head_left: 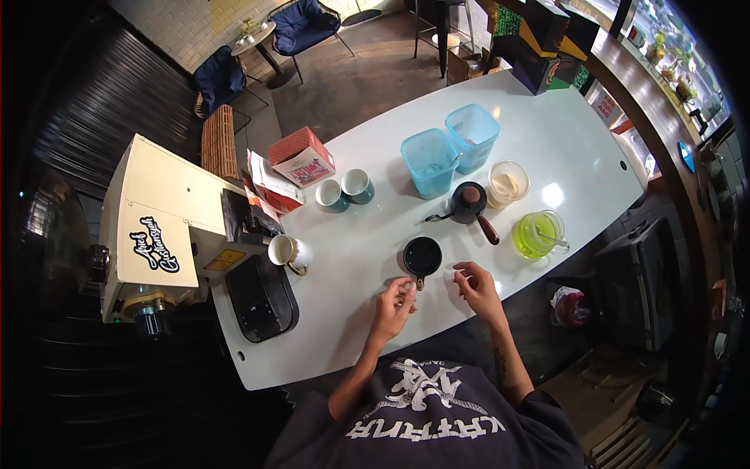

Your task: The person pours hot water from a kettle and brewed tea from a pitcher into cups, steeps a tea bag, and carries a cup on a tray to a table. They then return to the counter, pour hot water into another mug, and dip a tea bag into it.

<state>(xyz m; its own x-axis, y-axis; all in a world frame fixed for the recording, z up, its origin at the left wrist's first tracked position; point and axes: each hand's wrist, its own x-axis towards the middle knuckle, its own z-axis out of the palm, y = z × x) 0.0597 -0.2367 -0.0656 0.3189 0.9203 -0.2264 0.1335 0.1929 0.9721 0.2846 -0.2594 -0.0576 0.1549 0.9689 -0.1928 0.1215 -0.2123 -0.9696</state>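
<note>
A round black cup (pixel 423 256) stands on the white table in front of me, its short handle pointing toward me. My left hand (pixel 394 309) is just left of that handle, fingers curled in and fingertips together; what they hold, if anything, I cannot make out. To the right of the cup, my right hand (pixel 477 288) pinches near a small pale thing too small to name. Beyond the cup sits a dark pot (pixel 469 202) with a brown knob and a brown wooden handle. A glass jar (pixel 539 234) of bright green liquid with a spoon is further right.
Two blue plastic containers (pixel 430 168) and a clear cup of cream-coloured stuff (pixel 508 184) stand further back. Left are two teal cups (pixel 357 186), a red box (pixel 303 156), a white mug (pixel 291 252), a black tray (pixel 262 297) and a cream-coloured machine (pixel 152 227).
</note>
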